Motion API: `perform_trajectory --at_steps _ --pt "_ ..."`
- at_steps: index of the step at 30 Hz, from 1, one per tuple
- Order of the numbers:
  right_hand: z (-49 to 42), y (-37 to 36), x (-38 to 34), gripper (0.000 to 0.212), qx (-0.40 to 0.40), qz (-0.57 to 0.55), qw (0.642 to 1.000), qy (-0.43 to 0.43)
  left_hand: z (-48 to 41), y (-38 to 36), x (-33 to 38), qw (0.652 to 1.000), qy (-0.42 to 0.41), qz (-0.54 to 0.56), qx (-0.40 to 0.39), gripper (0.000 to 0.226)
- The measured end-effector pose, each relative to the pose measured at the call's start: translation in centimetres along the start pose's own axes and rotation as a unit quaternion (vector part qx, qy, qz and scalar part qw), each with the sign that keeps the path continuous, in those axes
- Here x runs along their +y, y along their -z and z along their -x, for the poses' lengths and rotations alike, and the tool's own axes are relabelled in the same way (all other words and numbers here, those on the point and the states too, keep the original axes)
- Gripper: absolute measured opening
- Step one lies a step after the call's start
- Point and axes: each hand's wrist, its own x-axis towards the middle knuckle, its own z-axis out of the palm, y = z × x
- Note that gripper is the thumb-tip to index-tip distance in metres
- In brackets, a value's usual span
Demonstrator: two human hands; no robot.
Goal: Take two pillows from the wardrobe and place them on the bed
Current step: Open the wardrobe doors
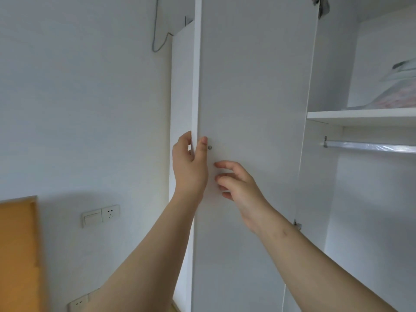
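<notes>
Left hand point(190, 164) raised, fingers wrapped around wardrobe door point(252, 86) edge, right hand point(236, 183) open, empty, fingertips near panel

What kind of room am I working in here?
Most likely a bedroom: a white wardrobe door stands open onto a shelf with bagged bedding above a clothes rail.

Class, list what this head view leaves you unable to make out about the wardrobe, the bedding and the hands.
- Bagged bedding on the upper shelf: cut off by the right frame edge; pillow count unclear.
- Left hand: its fingers wrap behind the open door edge, hidden.
- Hanging rail: runs out of frame at right.
- Bed: not identifiable; only an orange panel, blurred, at the left edge.
- Right hand: contact with the door uncertain.
</notes>
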Motion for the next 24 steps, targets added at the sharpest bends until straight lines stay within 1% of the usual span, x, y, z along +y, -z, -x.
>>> perform_trajectory --at_steps 1,2,3,5,7,12,15,16,17,18,19,21,23,24 --pt "0.0 0.0 0.0 0.026 0.004 -0.002 1.000 -0.001 0.2 -0.1 0.3 1.000 -0.009 -0.005 0.006 0.005" --pt "0.1 0.1 0.0 0.026 0.007 -0.004 1.000 -0.002 0.3 -0.2 0.3 1.000 -0.015 -0.012 0.010 0.012" --pt "0.1 0.2 0.0 0.025 0.008 -0.008 1.000 -0.004 0.4 -0.2 0.4 1.000 -0.017 -0.012 0.010 0.014" --pt "0.4 0.4 -0.2 0.025 0.009 -0.011 1.000 -0.010 0.5 -0.3 0.5 1.000 -0.018 -0.015 0.010 0.009" --pt "0.7 0.8 -0.4 0.026 0.014 -0.004 1.000 -0.021 0.5 -0.5 0.8 1.000 0.005 -0.002 0.013 0.005" --pt "1.4 2.2 -1.0 0.023 0.037 0.016 0.998 -0.043 1.1 -0.8 2.1 0.998 0.065 0.025 0.012 0.014" --pt "1.9 3.1 -1.4 0.020 0.042 0.025 0.998 -0.045 1.5 -0.3 2.8 0.993 0.109 0.048 -0.005 0.013" --pt "2.0 3.5 -1.5 0.019 0.043 0.024 0.998 -0.044 1.5 -0.2 2.8 0.992 0.118 0.054 -0.006 0.015" --pt "2.0 3.8 -1.7 0.019 0.046 0.024 0.998 -0.044 1.7 -0.2 2.8 0.992 0.114 0.049 0.006 0.025" --pt "2.1 4.2 -1.9 0.019 0.048 0.024 0.998 -0.043 2.1 -0.3 2.9 0.995 0.095 0.031 0.027 0.035" --pt "2.3 4.6 -2.0 0.019 0.050 0.023 0.998 -0.042 2.7 -0.6 3.0 0.997 0.058 0.004 0.053 0.040" --pt "2.5 5.3 -2.2 0.020 0.056 0.023 0.998 -0.036 4.5 -1.4 3.6 0.994 -0.040 -0.048 0.086 0.040" --pt "2.9 6.2 -2.3 0.021 0.068 0.020 0.997 -0.034 6.5 -2.7 3.9 0.989 -0.104 -0.084 0.062 0.033" --pt "3.1 6.8 -2.3 0.022 0.075 0.020 0.996 -0.035 7.4 -3.6 3.9 0.988 -0.115 -0.097 0.040 0.029"
